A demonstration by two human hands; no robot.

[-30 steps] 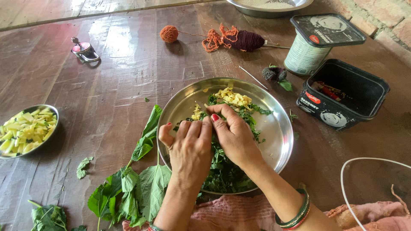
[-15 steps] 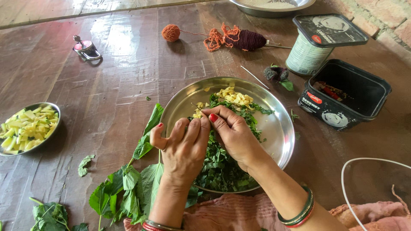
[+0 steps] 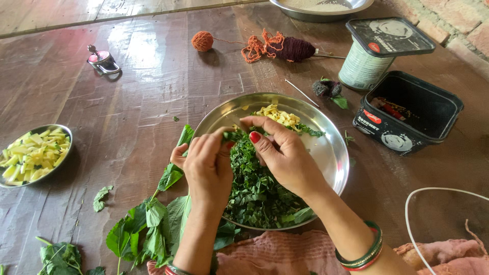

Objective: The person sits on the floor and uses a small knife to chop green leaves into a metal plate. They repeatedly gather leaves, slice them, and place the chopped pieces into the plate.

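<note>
A round steel plate lies on the wooden floor with a heap of torn green leaves and some yellow pieces at its far side. My left hand and my right hand meet over the plate, the fingertips of both pinched on one bunch of green leaves. The right thumb has red polish. Bangles circle both wrists.
Whole leafy stems lie left of the plate. A small steel bowl of yellow pieces sits at the far left. A black tin, a can with a lid, wool balls and a metal clip lie beyond.
Both hands have lifted a little and shifted toward the plate's far-left side while tearing; more of the leaf heap near me shows.
</note>
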